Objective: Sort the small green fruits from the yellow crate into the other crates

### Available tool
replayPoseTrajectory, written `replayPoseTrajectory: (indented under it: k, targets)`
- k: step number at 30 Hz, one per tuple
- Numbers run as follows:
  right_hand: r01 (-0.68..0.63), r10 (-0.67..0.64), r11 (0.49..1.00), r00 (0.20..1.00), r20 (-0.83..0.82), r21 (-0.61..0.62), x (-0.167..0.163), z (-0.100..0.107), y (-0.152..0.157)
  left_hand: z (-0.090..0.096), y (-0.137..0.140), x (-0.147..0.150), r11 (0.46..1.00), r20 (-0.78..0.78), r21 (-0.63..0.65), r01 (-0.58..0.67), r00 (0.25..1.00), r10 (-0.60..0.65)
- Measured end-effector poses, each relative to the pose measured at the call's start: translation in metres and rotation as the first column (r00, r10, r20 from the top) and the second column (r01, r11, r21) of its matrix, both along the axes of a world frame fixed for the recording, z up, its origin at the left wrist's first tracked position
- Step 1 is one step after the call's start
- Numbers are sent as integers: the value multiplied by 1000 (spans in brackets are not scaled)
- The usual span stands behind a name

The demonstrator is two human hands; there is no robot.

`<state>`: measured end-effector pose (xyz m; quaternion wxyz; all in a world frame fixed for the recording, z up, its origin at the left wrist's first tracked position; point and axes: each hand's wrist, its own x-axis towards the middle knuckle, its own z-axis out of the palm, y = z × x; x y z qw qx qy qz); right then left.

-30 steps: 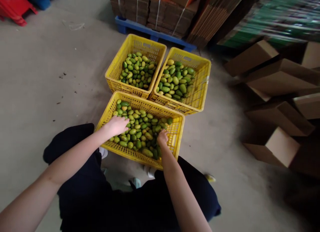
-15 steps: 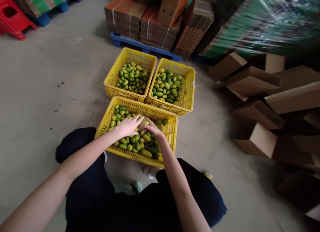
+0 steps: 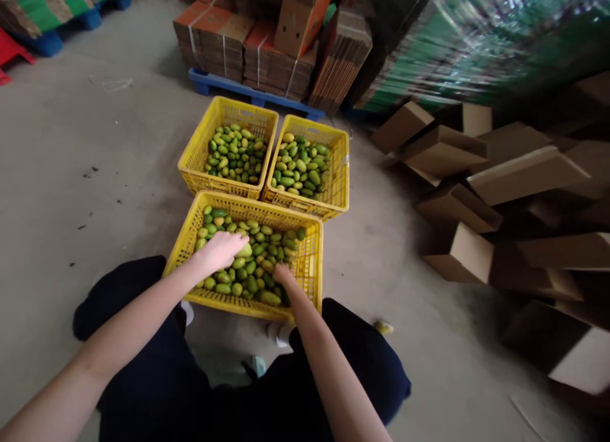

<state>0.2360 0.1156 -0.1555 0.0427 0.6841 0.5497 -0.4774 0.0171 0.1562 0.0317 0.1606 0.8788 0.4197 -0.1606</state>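
Note:
In front of my knees stands a yellow plastic crate (image 3: pixel 312 258) holding many green and yellow mangoes (image 3: pixel 251 283). My left hand (image 3: pixel 223 248) is over the left-middle of the crate, its fingers closed round a pale green mango (image 3: pixel 244 251). Lower and to the right, my right hand (image 3: pixel 283 274) reaches down among the fruit. Its fingers are curled and mostly hidden, so what they hold cannot be made out.
Two more yellow crates, a left one (image 3: pixel 190 166) and a right one (image 3: pixel 344 175), stand behind with mangoes inside. Flattened cartons (image 3: pixel 214 48) are stacked on a blue pallet (image 3: pixel 200 80). Open cardboard boxes (image 3: pixel 457 254) lie to the right. A single fruit (image 3: pixel 384 327) is on the floor.
My hands have moved apart from a shared spot over the crate. The left is now closed on a mango; the right has gone down into the fruit. The view has shifted right.

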Motion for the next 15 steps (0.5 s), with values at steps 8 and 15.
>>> replayPoseTrajectory:
  k: [8, 15]
  targets:
    - [-208, 202, 978, 925, 322, -19, 6, -47, 4, 0, -5, 12, 1000, 74, -13, -20, 997, 21]
    - [-193, 170, 979, 948, 267, 62, 12, -36, -15, 1, -1, 7, 999, 56, 7, -42, 998, 42]
